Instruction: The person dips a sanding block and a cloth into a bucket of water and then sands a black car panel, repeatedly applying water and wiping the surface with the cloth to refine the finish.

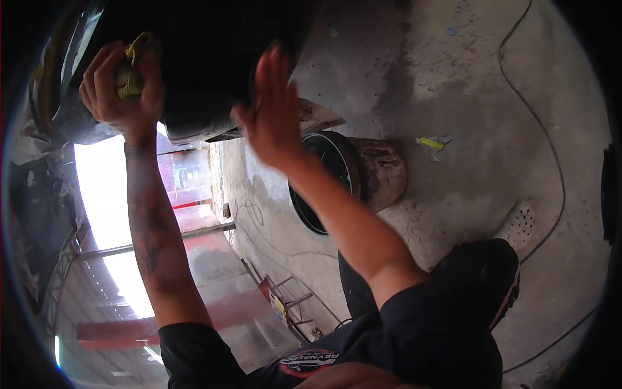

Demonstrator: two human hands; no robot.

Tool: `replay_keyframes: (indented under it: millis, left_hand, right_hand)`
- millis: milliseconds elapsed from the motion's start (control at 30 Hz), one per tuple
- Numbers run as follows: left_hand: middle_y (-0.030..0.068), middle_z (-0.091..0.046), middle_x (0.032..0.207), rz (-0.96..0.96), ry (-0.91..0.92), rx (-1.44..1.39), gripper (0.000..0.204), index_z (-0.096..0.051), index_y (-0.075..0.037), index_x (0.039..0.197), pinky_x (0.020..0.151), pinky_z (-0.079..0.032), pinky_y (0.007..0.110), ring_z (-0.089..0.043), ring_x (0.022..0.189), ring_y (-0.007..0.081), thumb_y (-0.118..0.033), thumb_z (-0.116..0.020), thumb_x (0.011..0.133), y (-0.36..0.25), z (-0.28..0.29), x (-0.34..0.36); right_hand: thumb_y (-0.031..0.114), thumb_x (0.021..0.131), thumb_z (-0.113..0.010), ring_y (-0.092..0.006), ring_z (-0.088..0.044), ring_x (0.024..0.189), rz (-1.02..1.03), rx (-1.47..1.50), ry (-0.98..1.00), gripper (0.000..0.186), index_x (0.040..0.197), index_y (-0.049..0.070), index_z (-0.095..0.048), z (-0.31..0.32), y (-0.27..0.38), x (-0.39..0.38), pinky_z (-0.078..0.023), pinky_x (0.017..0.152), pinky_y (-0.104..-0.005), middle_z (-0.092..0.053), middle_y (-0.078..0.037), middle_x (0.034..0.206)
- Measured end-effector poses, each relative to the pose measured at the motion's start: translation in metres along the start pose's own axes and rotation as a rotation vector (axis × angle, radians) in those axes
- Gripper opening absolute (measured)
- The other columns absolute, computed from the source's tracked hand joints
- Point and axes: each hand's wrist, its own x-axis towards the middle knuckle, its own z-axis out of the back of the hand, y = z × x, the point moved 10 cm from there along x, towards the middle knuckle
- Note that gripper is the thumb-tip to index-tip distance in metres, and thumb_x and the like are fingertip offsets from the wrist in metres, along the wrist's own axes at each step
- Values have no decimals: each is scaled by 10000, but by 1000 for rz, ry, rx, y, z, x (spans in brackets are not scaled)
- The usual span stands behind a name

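Note:
My left hand [120, 91] is closed around a crumpled yellow-green cloth [129, 81], held up against a dark, glossy panel [207, 58] that looks like vehicle bodywork. Part of the cloth pokes out above the thumb. Over the same panel, near its right edge, my right hand [275, 117] is raised with its fingers stretched out, slightly smeared by motion. Nothing shows in it, and I cannot tell whether the palm touches the surface. Just beyond that wrist stands a bucket [382, 170] with a dark inside, partly covered by my forearm.
Printed paper [321, 117] sticks out below the panel's edge. A long cable [547, 136] winds across the concrete floor [453, 84], where a yellow-green scrap [431, 143] lies. A pale perforated shoe [518, 223] rests at right. A metal frame [295, 301] lies low in the view.

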Motion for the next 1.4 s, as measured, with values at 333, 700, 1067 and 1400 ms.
replay_keyframes:
  millis: [333, 700, 1067, 1400]
  left_hand:
    - [48, -735, 1059, 57, -6, -24, 274, -696, -106, 983, 895, -458, 383, -678, 964, 252, -251, -805, 777, -6, -1, 5]
    - [65, -740, 1054, 61, -12, -7, 260, -698, -93, 986, 895, -464, 385, -688, 966, 254, -234, -807, 796, -3, 5, 4]
    - [84, -739, 1057, 32, -1, 13, 274, -691, -74, 1001, 876, -474, 401, -684, 966, 273, -240, -799, 810, -6, 0, 3]
    - [70, -668, 874, -78, 48, -40, 74, -633, -93, 746, 755, -455, 407, -603, 807, 287, -108, -705, 734, -50, -7, 35]
  right_hand:
    - [529, 1068, -334, -394, -234, 1517, 108, 6, -304, 757, 1553, -50, -278, 47, -18, 95, -259, 1222, -472, -246, -255, 1634]
    - [508, 956, -577, -419, -154, 1540, 59, 16, -73, 905, 1584, -20, -195, 35, 4, 92, -163, 1194, -643, -146, -240, 1666]
    - [539, 924, -602, -375, -213, 1534, 250, -233, 41, 887, 1572, 22, -285, -15, 26, 2, -150, 1178, -682, -217, -168, 1665]
    - [541, 913, -616, -306, -293, 1504, 372, -284, 49, 817, 1546, 84, -376, -31, 50, -32, -209, 1131, -719, -260, -109, 1658]
